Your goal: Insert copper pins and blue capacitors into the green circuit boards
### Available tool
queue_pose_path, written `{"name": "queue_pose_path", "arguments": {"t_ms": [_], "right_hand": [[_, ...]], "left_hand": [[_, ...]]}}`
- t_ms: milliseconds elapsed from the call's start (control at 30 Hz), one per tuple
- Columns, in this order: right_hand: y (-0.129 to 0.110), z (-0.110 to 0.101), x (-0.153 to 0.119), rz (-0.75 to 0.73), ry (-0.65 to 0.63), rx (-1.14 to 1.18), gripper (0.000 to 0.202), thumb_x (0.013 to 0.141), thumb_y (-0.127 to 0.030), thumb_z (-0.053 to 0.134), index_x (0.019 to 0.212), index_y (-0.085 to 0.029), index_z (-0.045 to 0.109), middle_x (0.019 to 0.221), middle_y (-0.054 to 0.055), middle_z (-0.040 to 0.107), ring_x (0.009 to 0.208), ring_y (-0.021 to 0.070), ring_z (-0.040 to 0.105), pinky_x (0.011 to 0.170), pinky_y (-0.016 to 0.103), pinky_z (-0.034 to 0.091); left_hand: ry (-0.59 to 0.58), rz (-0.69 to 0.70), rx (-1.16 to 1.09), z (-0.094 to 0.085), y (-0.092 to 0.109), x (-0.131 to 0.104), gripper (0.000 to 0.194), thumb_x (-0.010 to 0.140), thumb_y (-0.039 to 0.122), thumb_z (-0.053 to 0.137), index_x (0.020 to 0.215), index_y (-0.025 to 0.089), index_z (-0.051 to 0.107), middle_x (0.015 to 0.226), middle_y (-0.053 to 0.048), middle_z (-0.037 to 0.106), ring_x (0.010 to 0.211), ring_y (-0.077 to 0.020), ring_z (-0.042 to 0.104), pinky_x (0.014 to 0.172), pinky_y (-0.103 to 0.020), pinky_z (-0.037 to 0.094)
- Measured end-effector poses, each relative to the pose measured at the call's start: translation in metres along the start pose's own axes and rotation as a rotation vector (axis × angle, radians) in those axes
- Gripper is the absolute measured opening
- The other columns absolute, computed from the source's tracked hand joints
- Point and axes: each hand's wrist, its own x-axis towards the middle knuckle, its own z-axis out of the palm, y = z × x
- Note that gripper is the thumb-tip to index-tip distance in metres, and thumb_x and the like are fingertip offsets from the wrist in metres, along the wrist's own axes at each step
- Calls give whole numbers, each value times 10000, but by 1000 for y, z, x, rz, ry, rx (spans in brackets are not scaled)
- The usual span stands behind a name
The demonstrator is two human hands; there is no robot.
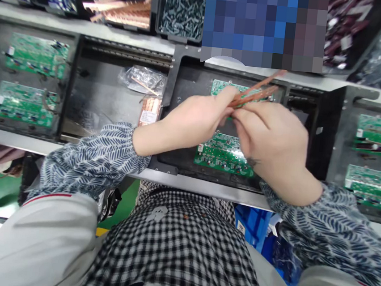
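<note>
Seen from above, a near rail (206, 187) and a far rail (54, 20), both pale metal, border the worktop (98, 80) before you; black bins (156, 5) stand beyond. Below, you see green floor (125, 208) (in patches, left of centre) and, toward your right, a blue crate (253, 223).

Single view: head-worn cam, facing fwd & steeply down, close range; wearer's apron (173, 249) at btm, L hand (201, 117) & R hand (274, 135) nr ctr, bins (180, 37) farther off, along top.
</note>
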Motion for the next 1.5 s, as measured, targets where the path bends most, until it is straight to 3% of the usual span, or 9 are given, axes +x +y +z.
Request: {"name": "queue_pose_path", "arguments": {"t_ms": [133,233,333,467,867,1000,1200,1300,1500], "right_hand": [[8,-4,19,10,15,88,275,1057,-321,463,1123,-277,726,1206,46,748,1119,251,681,964,435,542],[40,-4,28,-33,-28,141,227,1034,-342,532,1096,-283,742,1145,40,760,1086,247,696,957,429,547],[81,13,34,-37,-89,110,222,1015,-325,552,1039,-258,762,1052,65,774,967,236,709,870,407,563],[111,43,32,-69,-152,95,213,1002,-294,564,1028,-226,765,1047,93,779,938,228,700,865,400,560],[118,63,27,-99,-134,118,283,1042,-331,490,1051,-210,747,1083,108,752,983,250,678,868,415,526],[101,52,32,-76,-169,26,274,1039,-327,500,1039,-198,742,1099,126,738,987,265,659,823,417,510],[50,26,35,-159,-28,-45,327,1076,-355,415,1124,-206,701,1128,112,741,979,258,654,819,415,496],[48,26,26,-189,31,-46,299,1076,-309,419,1097,-213,701,1002,86,754,885,230,663,750,379,486],[50,21,15,-256,131,-36,172,1038,-268,527,1091,-223,684,1095,77,755,916,228,659,785,378,489]], "left_hand": [[9,46,69,-13,0,7,249,1030,288,515,1261,206,563,939,-44,655,973,-242,661,791,-254,404],[105,174,284,-26,-6,21,255,1050,282,417,1254,255,568,1079,-41,695,985,-254,669,816,-298,421],[217,249,335,-40,-19,38,242,1016,202,411,1152,220,610,1096,-59,721,1016,-263,675,868,-339,457],[198,158,226,-44,-36,53,189,1002,235,440,1019,254,627,1052,-46,746,1028,-245,681,891,-356,501],[199,60,421,-36,-56,58,338,998,270,346,1235,230,584,1030,-99,744,998,-281,675,885,-412,487],[200,14,444,-33,-52,57,297,1027,258,355,1225,195,567,1135,-141,722,1021,-302,667,887,-424,468],[-26,-39,54,-22,-24,43,262,1112,323,339,1135,184,560,1005,-94,702,839,-186,672,791,-329,508],[-87,-80,-99,-17,-19,41,226,1120,299,370,1140,168,553,987,-80,694,775,-138,653,729,-280,508],[-120,-109,-148,-9,-16,41,205,1094,237,430,1156,149,604,902,-64,687,711,-108,642,627,-216,487]]}}
